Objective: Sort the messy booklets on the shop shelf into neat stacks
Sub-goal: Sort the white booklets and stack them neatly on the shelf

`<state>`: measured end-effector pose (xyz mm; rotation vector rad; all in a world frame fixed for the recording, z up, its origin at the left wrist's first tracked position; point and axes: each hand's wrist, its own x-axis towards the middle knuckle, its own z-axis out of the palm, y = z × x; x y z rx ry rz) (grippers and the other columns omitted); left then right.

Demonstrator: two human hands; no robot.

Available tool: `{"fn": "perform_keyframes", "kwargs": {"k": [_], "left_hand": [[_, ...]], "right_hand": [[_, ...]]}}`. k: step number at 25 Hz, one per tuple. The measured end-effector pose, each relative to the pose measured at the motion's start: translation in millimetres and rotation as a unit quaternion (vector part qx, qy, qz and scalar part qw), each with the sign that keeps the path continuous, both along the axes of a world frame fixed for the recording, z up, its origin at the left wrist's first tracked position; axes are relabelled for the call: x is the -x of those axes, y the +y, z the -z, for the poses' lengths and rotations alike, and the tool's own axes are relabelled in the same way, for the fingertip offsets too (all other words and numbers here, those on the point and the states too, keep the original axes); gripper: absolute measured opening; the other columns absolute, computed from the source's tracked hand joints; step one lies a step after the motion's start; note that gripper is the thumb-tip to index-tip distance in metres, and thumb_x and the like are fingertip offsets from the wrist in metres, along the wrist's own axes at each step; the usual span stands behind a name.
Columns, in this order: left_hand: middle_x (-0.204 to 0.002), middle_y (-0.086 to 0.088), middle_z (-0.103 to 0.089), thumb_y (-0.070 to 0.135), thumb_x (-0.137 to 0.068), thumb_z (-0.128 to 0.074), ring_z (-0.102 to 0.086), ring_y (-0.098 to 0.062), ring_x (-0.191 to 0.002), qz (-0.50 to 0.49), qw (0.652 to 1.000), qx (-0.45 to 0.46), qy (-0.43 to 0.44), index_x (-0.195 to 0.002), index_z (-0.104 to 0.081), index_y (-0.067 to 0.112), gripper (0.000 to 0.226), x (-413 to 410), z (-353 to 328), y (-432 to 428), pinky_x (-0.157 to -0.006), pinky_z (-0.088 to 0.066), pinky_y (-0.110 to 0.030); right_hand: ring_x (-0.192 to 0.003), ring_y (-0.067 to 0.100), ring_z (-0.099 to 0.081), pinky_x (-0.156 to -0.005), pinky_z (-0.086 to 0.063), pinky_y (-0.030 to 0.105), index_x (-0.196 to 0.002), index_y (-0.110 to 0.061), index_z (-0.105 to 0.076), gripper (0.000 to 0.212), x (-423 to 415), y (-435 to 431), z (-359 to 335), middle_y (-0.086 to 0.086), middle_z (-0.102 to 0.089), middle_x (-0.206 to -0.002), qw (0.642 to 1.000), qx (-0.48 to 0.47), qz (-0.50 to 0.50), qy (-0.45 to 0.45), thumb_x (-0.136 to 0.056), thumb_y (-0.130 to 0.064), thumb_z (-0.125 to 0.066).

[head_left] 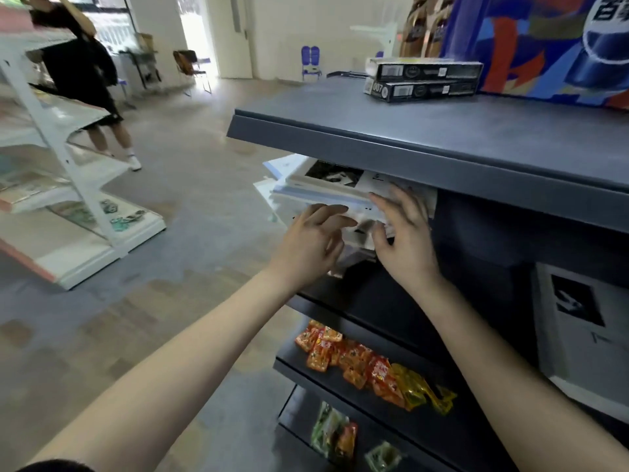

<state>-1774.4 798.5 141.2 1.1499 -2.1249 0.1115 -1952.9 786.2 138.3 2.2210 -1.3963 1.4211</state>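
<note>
A messy pile of white booklets [326, 189] lies on the second shelf of a dark grey shop shelf [425, 158], several sticking out past the shelf's left end. My left hand [316, 240] reaches to the pile's front edge with spread, relaxed fingers touching it. My right hand [405, 233] lies on the pile's right part, fingers over the top booklet and thumb curled at the front edge of the pile. Another white booklet [585, 332] with a black picture lies on the same shelf at the far right. The pile's back is hidden under the top shelf.
Two black boxes [422, 80] lie on the top shelf beside a blue cooler [544, 46]. Orange and yellow snack packets [367, 366] fill the shelf below, green ones [333, 430] lower still. A white rack [68, 172] stands at left, a person [85, 73] beside it.
</note>
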Motion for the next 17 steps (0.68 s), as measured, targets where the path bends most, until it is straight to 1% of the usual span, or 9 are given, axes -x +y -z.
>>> {"fn": "perform_keyframes", "kwargs": {"k": [2,5,6,7,9,10,12,15,17], "left_hand": [[-0.119,-0.007,-0.063,0.022,-0.081,-0.037,-0.057,-0.032,-0.105,-0.029,0.999,-0.017,-0.006,-0.106,-0.067,0.017,0.040,-18,-1,-5,-0.088,-0.050,-0.043],[-0.123,-0.007,-0.062,0.025,-0.081,-0.037,-0.055,-0.033,-0.111,-0.059,0.997,-0.042,-0.017,-0.111,-0.066,0.018,0.042,-40,1,-16,-0.092,-0.048,-0.043],[-0.127,-0.007,-0.060,0.025,-0.082,-0.039,-0.053,-0.033,-0.115,-0.069,0.996,-0.051,-0.023,-0.115,-0.064,0.018,0.042,-45,2,-20,-0.095,-0.046,-0.044],[-0.131,-0.008,-0.057,0.024,-0.084,-0.042,-0.050,-0.033,-0.120,-0.076,0.995,-0.065,-0.028,-0.120,-0.062,0.019,0.041,-50,3,-24,-0.098,-0.044,-0.045],[-0.139,-0.009,-0.050,0.022,-0.087,-0.047,-0.043,-0.033,-0.129,-0.075,0.993,-0.085,-0.039,-0.128,-0.057,0.019,0.042,-54,7,-31,-0.106,-0.037,-0.046],[-0.141,-0.011,-0.048,0.021,-0.088,-0.049,-0.040,-0.033,-0.132,-0.066,0.993,-0.090,-0.036,-0.130,-0.055,0.017,0.042,-55,9,-33,-0.110,-0.033,-0.044],[-0.142,-0.015,-0.044,0.019,-0.089,-0.050,-0.035,-0.035,-0.135,-0.047,0.994,-0.097,-0.026,-0.131,-0.054,0.014,0.042,-51,14,-37,-0.112,-0.026,-0.041],[-0.143,-0.017,-0.042,0.031,-0.089,-0.039,-0.032,-0.038,-0.135,-0.049,0.996,-0.068,-0.042,-0.129,-0.055,0.014,0.046,-46,20,-41,-0.113,-0.027,-0.048],[-0.144,-0.016,-0.042,0.036,-0.087,-0.033,-0.031,-0.037,-0.136,-0.056,0.996,-0.064,-0.039,-0.130,-0.053,0.015,0.052,-46,17,-46,-0.113,-0.023,-0.052]], "right_hand": [[-0.122,0.031,-0.041,-0.108,-0.030,0.042,-0.123,-0.011,-0.060,0.044,-18,-8,-7,0.018,-0.051,-0.130,1.000,-0.010,0.006,0.028,-0.080,-0.010,-0.050],[-0.127,0.039,-0.038,-0.105,-0.033,0.055,-0.132,-0.014,-0.050,0.054,-33,-22,-15,0.020,-0.046,-0.135,0.990,-0.076,0.056,0.101,-0.081,-0.029,-0.039],[-0.131,0.040,-0.033,-0.107,-0.030,0.057,-0.137,-0.016,-0.045,0.059,-35,-27,-18,0.019,-0.042,-0.139,0.981,-0.111,0.078,0.138,-0.082,-0.036,-0.038],[-0.134,0.040,-0.027,-0.110,-0.023,0.057,-0.141,-0.019,-0.038,0.062,-35,-33,-21,0.017,-0.035,-0.145,0.967,-0.153,0.100,0.175,-0.085,-0.043,-0.038],[-0.140,0.036,-0.013,-0.114,-0.007,0.054,-0.147,-0.024,-0.022,0.065,-34,-42,-24,0.010,-0.019,-0.154,0.936,-0.229,0.132,0.233,-0.090,-0.053,-0.037],[-0.142,0.034,-0.009,-0.114,-0.002,0.052,-0.148,-0.025,-0.018,0.067,-33,-45,-22,0.007,-0.013,-0.156,0.926,-0.243,0.140,0.251,-0.091,-0.056,-0.034],[-0.143,0.031,-0.008,-0.115,0.000,0.050,-0.148,-0.026,-0.018,0.066,-31,-45,-16,0.006,-0.011,-0.157,0.922,-0.238,0.149,0.266,-0.092,-0.058,-0.033],[-0.142,0.027,-0.014,-0.115,-0.002,0.050,-0.146,-0.026,-0.027,0.062,-28,-41,-13,0.005,-0.021,-0.155,0.934,-0.218,0.143,0.245,-0.092,-0.054,-0.038],[-0.142,0.024,-0.017,-0.115,-0.003,0.050,-0.145,-0.026,-0.030,0.058,-25,-39,-14,0.002,-0.026,-0.154,0.939,-0.212,0.139,0.232,-0.093,-0.049,-0.041]]}}
